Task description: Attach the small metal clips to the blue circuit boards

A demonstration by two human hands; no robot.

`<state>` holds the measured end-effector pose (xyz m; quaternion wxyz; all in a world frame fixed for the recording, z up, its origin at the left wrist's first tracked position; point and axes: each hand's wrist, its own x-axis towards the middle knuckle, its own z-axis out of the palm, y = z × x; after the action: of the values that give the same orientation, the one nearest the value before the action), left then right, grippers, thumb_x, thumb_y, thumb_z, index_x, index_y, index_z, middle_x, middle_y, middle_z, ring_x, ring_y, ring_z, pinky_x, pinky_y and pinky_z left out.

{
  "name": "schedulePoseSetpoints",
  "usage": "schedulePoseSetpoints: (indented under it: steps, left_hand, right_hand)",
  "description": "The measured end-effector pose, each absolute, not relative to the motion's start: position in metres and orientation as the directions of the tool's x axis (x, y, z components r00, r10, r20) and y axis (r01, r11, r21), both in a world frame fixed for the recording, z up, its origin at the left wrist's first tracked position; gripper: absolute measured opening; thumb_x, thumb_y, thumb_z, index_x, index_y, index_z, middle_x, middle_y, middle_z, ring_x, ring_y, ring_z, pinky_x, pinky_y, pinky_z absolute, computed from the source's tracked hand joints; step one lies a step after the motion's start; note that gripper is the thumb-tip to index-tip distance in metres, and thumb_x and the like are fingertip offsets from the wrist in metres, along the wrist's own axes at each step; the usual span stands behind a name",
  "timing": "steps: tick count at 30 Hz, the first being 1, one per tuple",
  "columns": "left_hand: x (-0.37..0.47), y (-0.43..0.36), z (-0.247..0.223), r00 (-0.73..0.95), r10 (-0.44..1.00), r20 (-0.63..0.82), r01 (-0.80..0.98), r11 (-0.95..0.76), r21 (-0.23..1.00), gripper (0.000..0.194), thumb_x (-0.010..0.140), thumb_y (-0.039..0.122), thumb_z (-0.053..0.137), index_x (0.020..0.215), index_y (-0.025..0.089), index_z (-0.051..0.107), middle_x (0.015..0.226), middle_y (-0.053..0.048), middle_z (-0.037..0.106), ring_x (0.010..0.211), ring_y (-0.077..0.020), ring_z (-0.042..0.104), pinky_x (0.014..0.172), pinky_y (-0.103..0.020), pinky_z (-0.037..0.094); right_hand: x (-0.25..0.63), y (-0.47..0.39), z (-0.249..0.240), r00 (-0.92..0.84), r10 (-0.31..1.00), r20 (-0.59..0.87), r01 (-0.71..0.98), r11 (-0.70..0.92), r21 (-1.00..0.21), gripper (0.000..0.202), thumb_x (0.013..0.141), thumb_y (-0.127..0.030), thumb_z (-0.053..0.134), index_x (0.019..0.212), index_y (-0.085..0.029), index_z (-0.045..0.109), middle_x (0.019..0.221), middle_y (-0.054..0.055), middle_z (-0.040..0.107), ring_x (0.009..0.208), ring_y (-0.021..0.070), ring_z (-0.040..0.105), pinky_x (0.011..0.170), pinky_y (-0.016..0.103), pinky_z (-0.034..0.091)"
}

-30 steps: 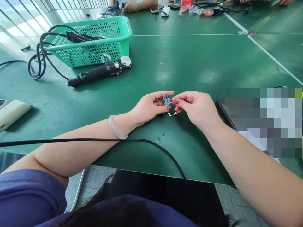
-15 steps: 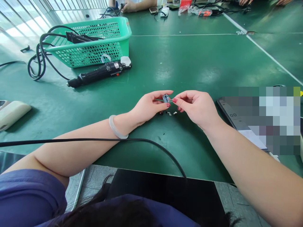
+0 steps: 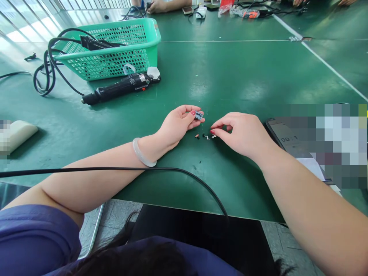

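Observation:
Between the thumb and fingers of my left hand [image 3: 180, 122] is a small grey-blue housing [image 3: 199, 115], its open side showing dark parts inside. My right hand [image 3: 237, 134] is low over the table to its right, thumb and forefinger drawn into a pinch. Right by those fingertips lies a small silver metal piece [image 3: 214, 136]; whether they grip it is too small to tell. Beside it are a bent metal strip [image 3: 207, 137] and a tiny copper-coloured part [image 3: 197, 136].
A green basket [image 3: 112, 59] with black cables stands at the back left, a black electric screwdriver [image 3: 120, 88] before it. A black cable [image 3: 184, 173] crosses over my left forearm. At right lies a phone [image 3: 283, 134]. Other people's hands [image 3: 156, 6] are across the table [image 3: 184, 84].
My right hand has let go of the housing's side and dropped to the small metal parts. The left hand has turned the housing and drawn slightly left.

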<state>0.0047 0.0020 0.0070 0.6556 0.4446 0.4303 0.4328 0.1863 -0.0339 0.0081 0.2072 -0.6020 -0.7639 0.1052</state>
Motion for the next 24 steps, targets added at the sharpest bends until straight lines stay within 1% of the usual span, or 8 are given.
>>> schedulePoseSetpoints:
  steps: [4, 8, 10, 12, 16, 19, 21, 24]
  left_hand:
    - [0.005, 0.002, 0.005, 0.265, 0.947, -0.179, -0.185, 0.232, 0.955, 0.009, 0.094, 0.011, 0.052, 0.092, 0.012, 0.061, 0.089, -0.004, 0.069, 0.084, -0.0085, 0.069, 0.09, -0.027, 0.054]
    - [0.004, 0.002, 0.005, 0.27, 0.947, -0.175, -0.174, 0.227, 0.958, 0.008, 0.093, 0.011, 0.054, 0.089, 0.012, 0.06, 0.09, -0.005, 0.07, 0.082, -0.0084, 0.068, 0.091, -0.029, 0.054]
    - [0.004, 0.002, 0.005, 0.27, 0.947, -0.176, -0.172, 0.228, 0.959, 0.007, 0.093, 0.011, 0.055, 0.087, 0.012, 0.059, 0.091, -0.005, 0.07, 0.08, -0.0085, 0.068, 0.092, -0.031, 0.054]
    - [0.004, 0.001, 0.005, 0.28, 0.945, -0.169, -0.174, 0.223, 0.959, 0.007, 0.092, 0.011, 0.056, 0.086, 0.012, 0.058, 0.093, -0.005, 0.071, 0.08, -0.0086, 0.069, 0.093, -0.032, 0.054]
    - [0.003, 0.0, 0.003, 0.332, 0.935, -0.124, -0.185, 0.193, 0.964, 0.007, 0.091, 0.009, 0.056, 0.086, 0.013, 0.058, 0.098, -0.005, 0.071, 0.084, -0.008, 0.067, 0.093, -0.031, 0.053]
    - [0.002, 0.0, 0.001, 0.371, 0.925, -0.086, -0.182, 0.163, 0.97, 0.005, 0.089, 0.008, 0.059, 0.087, 0.013, 0.058, 0.103, -0.005, 0.071, 0.083, -0.0075, 0.066, 0.091, -0.03, 0.052]
    - [0.001, 0.0, 0.0, 0.397, 0.915, -0.07, -0.19, 0.157, 0.969, 0.007, 0.086, 0.007, 0.061, 0.088, 0.013, 0.058, 0.106, -0.005, 0.071, 0.084, -0.0082, 0.067, 0.091, -0.03, 0.051]
    - [0.0, 0.001, -0.001, 0.447, 0.892, -0.067, -0.201, 0.173, 0.964, 0.012, 0.083, 0.006, 0.066, 0.09, 0.014, 0.059, 0.102, -0.004, 0.072, 0.086, -0.0092, 0.067, 0.09, -0.029, 0.05]
  right_hand:
    - [0.173, -0.036, 0.004, -0.328, 0.927, 0.184, 0.844, 0.375, -0.384, 0.016, 0.086, -0.028, 0.065, 0.096, -0.021, 0.076, 0.088, 0.005, 0.07, 0.085, 0.0214, 0.061, 0.072, 0.034, 0.045]
    - [0.169, -0.036, 0.004, -0.346, 0.926, 0.154, 0.836, 0.378, -0.398, 0.015, 0.087, -0.019, 0.06, 0.086, -0.02, 0.074, 0.085, 0.004, 0.07, 0.082, 0.0198, 0.061, 0.072, 0.033, 0.045]
    - [0.171, -0.036, 0.006, -0.295, 0.942, 0.157, 0.822, 0.334, -0.46, 0.012, 0.084, -0.018, 0.061, 0.083, -0.021, 0.073, 0.079, 0.003, 0.07, 0.074, 0.018, 0.061, 0.068, 0.032, 0.045]
    - [0.174, -0.036, 0.008, -0.211, 0.964, 0.16, 0.76, 0.265, -0.594, 0.011, 0.082, -0.018, 0.063, 0.084, -0.021, 0.073, 0.074, 0.001, 0.069, 0.067, 0.016, 0.06, 0.066, 0.032, 0.046]
    - [0.18, -0.034, 0.009, -0.049, 0.985, 0.166, 0.482, 0.169, -0.86, 0.01, 0.078, -0.024, 0.071, 0.086, -0.019, 0.073, 0.079, 0.003, 0.073, 0.072, 0.017, 0.066, 0.071, 0.033, 0.053]
    - [0.18, -0.032, 0.007, 0.017, 0.985, 0.17, 0.35, 0.154, -0.924, 0.017, 0.075, -0.031, 0.076, 0.086, -0.018, 0.073, 0.081, 0.005, 0.073, 0.072, 0.017, 0.066, 0.071, 0.035, 0.056]
    - [0.18, -0.031, 0.006, 0.048, 0.984, 0.173, 0.326, 0.148, -0.934, 0.019, 0.075, -0.033, 0.076, 0.087, -0.018, 0.073, 0.079, 0.004, 0.073, 0.069, 0.0166, 0.066, 0.069, 0.035, 0.056]
    - [0.179, -0.032, 0.006, 0.079, 0.978, 0.193, 0.322, 0.158, -0.933, 0.014, 0.076, -0.028, 0.074, 0.086, -0.019, 0.074, 0.08, 0.004, 0.073, 0.07, 0.0168, 0.066, 0.07, 0.035, 0.057]
